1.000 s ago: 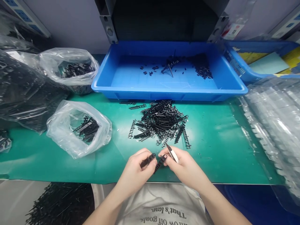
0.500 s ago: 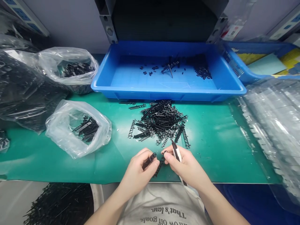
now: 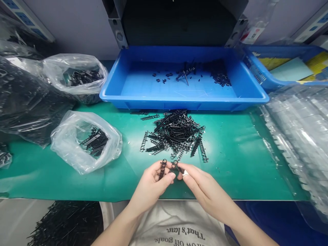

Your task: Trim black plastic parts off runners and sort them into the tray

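My left hand (image 3: 154, 179) is closed on a black toothed strip (image 3: 163, 169) that stands up between its fingers. Beside it my right hand (image 3: 198, 179) is closed around a knife-like tool with a black and white body, of which a white bit (image 3: 185, 173) shows at the fingertips. A second black piece with small rings (image 3: 174, 164) lies between the fingertips of both hands. Just beyond the hands, a pile of black strips (image 3: 176, 128) rests on the green mat (image 3: 230, 164).
Behind the pile stands a blue tray (image 3: 159, 102) with small black pieces. Plastic bags (image 3: 61, 150) of black parts sit at the left. Clear plastic trays (image 3: 302, 136) are stacked at the right. Below the left table edge is a round bin (image 3: 107, 212) of black scraps.
My right hand has turned over, so the tool that stuck up from it is now mostly hidden. The ringed piece has come up between my fingertips, and the left strip stands more upright.
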